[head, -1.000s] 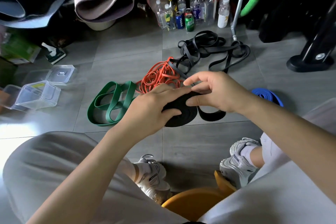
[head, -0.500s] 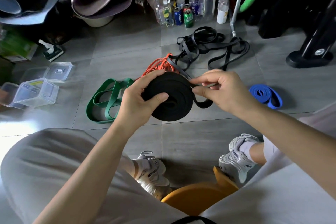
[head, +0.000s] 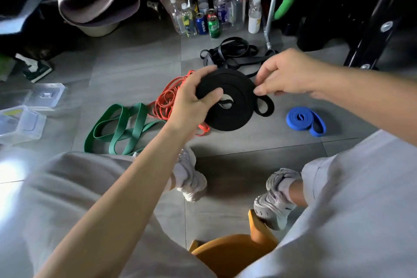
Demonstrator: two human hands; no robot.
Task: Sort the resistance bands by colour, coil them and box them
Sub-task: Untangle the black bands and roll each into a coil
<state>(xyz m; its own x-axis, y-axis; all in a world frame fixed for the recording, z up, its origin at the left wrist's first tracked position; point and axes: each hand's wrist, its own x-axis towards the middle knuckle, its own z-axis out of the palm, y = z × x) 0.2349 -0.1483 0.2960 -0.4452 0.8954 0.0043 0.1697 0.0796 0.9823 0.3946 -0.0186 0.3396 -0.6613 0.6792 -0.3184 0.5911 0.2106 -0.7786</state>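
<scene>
- At far left we see clear plastic boxes [head: 22,126] on the floor.
- Next, a green band [head: 135,130] lies loose, with orange bands [head: 163,106] beside it.
- At centre, the left hand [head: 191,104] grips a black coil [head: 239,108], thumb across its face.
- The right hand [head: 288,74] pinches the coil's right edge.
- At right, a blue coiled band [head: 302,117] rests on the floor.

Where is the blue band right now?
Head view, right side: the blue band lies coiled on the floor, just right of the black coil and below the right hand.
</scene>
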